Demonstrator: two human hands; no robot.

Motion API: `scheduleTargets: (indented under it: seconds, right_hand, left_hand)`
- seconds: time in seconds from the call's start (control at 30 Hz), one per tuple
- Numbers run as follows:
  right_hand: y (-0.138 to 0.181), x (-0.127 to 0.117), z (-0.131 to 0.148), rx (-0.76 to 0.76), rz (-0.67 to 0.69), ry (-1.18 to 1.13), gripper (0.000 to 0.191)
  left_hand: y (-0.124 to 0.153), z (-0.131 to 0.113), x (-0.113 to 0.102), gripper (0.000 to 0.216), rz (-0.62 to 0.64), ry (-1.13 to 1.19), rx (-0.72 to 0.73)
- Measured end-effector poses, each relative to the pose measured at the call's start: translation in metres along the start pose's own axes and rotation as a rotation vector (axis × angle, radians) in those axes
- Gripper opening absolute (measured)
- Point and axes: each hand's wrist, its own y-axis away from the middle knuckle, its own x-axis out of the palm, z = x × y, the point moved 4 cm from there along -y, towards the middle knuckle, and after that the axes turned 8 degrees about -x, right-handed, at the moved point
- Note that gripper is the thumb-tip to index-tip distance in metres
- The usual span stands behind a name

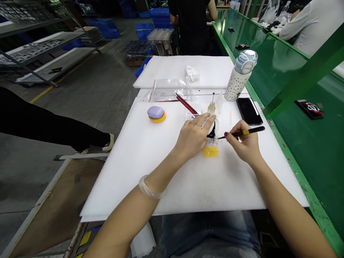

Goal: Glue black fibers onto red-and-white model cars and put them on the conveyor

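Note:
My left hand (194,135) is closed in a pinch on a small tuft of black fibres (212,133) over the white foam sheet (150,172). My right hand (243,143) grips black tweezers (242,133) with a yellow band, their tip pointing left at the tuft. A small yellow patch (210,151) lies on the foam just below the tuft. Behind my left hand stand a small glue bottle (211,106) and a clear plastic tray (197,108).
A purple and yellow round case (156,114) lies to the left; red and black pencils (186,104) and a clear bag (169,87) lie behind. A dotted bottle (240,76) and a black phone (248,110) sit at the right. A green conveyor (290,93) runs alongside; other people stand nearby.

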Motion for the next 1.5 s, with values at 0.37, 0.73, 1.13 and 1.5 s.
scheduleTargets:
  seconds: [0.37,0.73,1.13,1.5]
  right_hand:
    - [0.005,0.01,0.005,0.061,0.351,-0.021,0.014]
    - [0.008,0.011,0.008,0.013,0.381,0.048,0.013]
    - [0.011,0.007,0.013,-0.088,0.335,0.103,0.014]
    - [0.001,0.004,0.001,-0.078,0.058,0.136,0.017]
  left_hand:
    - [-0.001,0.002,-0.001,0.073,0.018,-0.012,-0.021]
    - [-0.001,0.001,-0.003,0.072,0.027,-0.012,-0.024]
    - [-0.001,0.003,-0.003,0.071,0.019,-0.005,-0.03]
    - [-0.002,0.001,-0.001,0.069,0.012,-0.027,-0.017]
